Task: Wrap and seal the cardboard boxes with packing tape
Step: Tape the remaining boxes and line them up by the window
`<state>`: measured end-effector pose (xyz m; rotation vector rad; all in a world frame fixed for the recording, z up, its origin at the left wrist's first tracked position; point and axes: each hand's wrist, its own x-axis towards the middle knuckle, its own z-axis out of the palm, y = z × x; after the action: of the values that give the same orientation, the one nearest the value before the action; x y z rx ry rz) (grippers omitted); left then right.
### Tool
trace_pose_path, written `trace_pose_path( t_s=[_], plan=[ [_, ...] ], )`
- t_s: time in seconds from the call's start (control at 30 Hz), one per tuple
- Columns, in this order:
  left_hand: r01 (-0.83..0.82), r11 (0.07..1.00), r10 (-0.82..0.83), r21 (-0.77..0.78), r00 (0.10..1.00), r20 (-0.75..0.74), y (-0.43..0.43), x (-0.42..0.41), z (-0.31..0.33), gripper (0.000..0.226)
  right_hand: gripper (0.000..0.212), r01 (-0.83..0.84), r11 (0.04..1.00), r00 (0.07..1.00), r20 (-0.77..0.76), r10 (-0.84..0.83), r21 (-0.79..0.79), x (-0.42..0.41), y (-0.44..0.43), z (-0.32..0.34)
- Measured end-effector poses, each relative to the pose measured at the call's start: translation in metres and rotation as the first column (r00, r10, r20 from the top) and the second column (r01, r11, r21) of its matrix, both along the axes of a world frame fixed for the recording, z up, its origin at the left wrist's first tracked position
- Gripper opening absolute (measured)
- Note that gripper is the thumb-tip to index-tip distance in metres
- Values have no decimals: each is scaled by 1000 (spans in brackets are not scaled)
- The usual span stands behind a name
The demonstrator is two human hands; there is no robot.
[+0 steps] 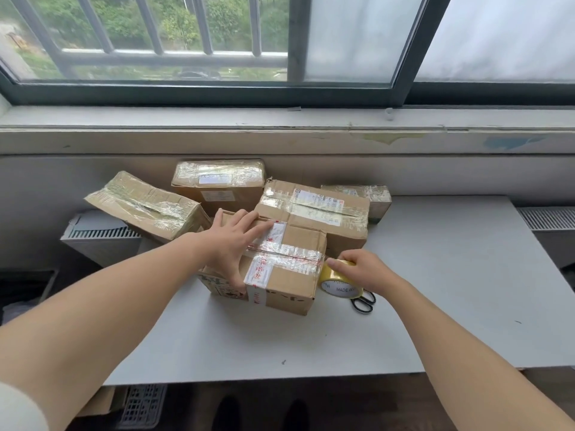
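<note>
Two bare forearms reach over the grey table point(280, 343). At centre right, the right hand point(364, 270) curls its fingers round the yellow tape roll point(339, 286), just beside black scissors point(362, 303). At centre, the left hand point(233, 244) presses spread fingers on the cardboard box point(298, 241). Other taped boxes point(314, 209) crowd behind it.

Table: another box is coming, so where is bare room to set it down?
The table is bare right of the scissors out to its edge, and along the front, nearer than the box under the left hand. The back left is crowded with taped boxes.
</note>
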<state>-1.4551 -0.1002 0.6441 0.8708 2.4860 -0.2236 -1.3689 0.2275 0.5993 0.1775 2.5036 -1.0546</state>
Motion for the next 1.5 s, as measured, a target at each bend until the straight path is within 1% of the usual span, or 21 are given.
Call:
trace_pose_path(
  t_s=[0.1,0.17,0.27,0.37,0.5,0.57,0.63,0.7,0.73,0.87,0.93,1.0,1.1,1.2,1.27,1.33,1.4,1.43,1.5],
  plan=[
    [10,1000,-10,1,1000,-4,0,-1,-1,149,66,63,997,997,39,-61,-45,-1,7,-4],
    [14,1000,-14,3,1000,-11,-1,-1,-3,149,69,48,999,997,53,-48,-4,-5,3,-5],
    [11,1000,-12,-1,1000,-6,-1,-2,-4,149,65,-16,997,997,73,10,73,-11,-4,-6],
    [2,1000,-2,-20,1000,6,2,-2,-3,152,65,-44,992,998,56,37,120,-12,-9,-8],
    [2,991,-1,-132,1000,7,14,0,5,166,64,-52,991,999,23,50,120,-9,-15,-14],
    [68,987,-70,-145,998,-6,29,6,9,168,64,-58,990,998,11,57,125,-8,-16,-15],
    [166,983,-167,-76,986,-3,56,17,5,162,64,-62,989,998,11,61,132,-7,-16,-14],
    [189,982,-189,7,982,-3,88,27,-3,155,62,-57,988,998,23,54,140,-6,-16,-14],
    [193,981,-193,23,981,-19,100,28,-5,153,61,-50,988,999,28,46,143,-5,-15,-14],
    [277,960,-278,-26,957,-81,109,22,-7,147,62,-35,989,999,43,29,145,-6,-15,-17],
    [303,952,-307,-52,946,-102,109,21,-7,140,59,-27,990,998,56,19,137,-7,-17,-20],
    [304,952,-307,-47,947,-96,114,23,-6,129,62,-16,991,998,64,8,133,-9,-20,-22],
    [288,957,-290,-36,954,-71,117,24,-1,121,67,10,993,997,75,-18,114,-9,-18,-22],
    [277,961,-276,15,961,-32,116,23,6,116,70,69,997,994,79,-71,17,-3,-10,-17],
    [257,965,-256,46,967,-14,115,25,11,115,66,79,994,995,71,-74,-70,1,0,-8],
    [181,976,-184,123,983,13,110,26,20,113,60,62,984,998,39,-56,-165,1,14,9],
    [47,959,-71,279,994,77,98,25,34,110,60,56,959,998,-19,-64,-277,-2,27,38],
    [-15,926,-31,376,993,114,90,24,41,108,60,59,937,995,-61,-85,-344,-5,32,56],
    [-109,813,16,572,986,164,69,25,53,107,53,36,868,982,-144,-122,-495,-10,34,93]
  ],
)
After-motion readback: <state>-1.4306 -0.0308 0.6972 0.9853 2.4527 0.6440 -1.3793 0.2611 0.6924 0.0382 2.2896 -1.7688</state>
